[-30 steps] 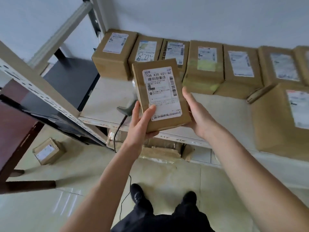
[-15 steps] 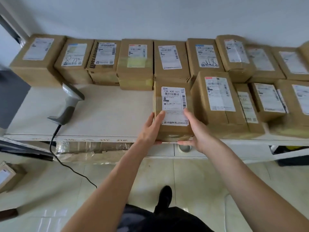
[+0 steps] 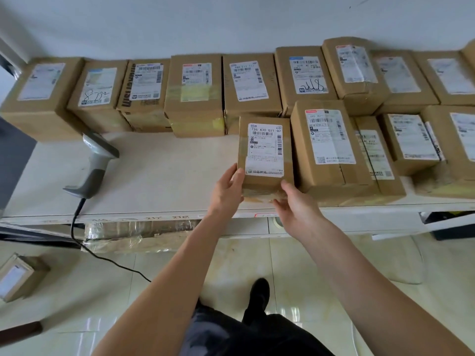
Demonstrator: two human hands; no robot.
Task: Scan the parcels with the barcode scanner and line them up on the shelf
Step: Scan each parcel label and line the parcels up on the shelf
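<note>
The parcel (image 3: 266, 160), a small brown box with a white barcode label facing up, rests on the white shelf (image 3: 164, 176) in the front row, tight against a bigger parcel (image 3: 331, 147) on its right. My left hand (image 3: 227, 187) lies against its near left side with fingers straight. My right hand (image 3: 295, 204) touches its near right corner with the thumb, fingers relaxed below the front face. The grey barcode scanner (image 3: 96, 165) lies on the shelf to the left, away from both hands.
A back row of several labelled parcels (image 3: 195, 93) runs along the wall, and more fill the front row on the right (image 3: 408, 142). The scanner's cable (image 3: 77, 227) hangs over the shelf edge to the floor. One parcel (image 3: 18, 276) lies on the floor at left.
The parcel was held up in both hands a second ago. It has since come down onto the shelf and slid back beside the bigger parcel, and my grip has loosened to a touch.
</note>
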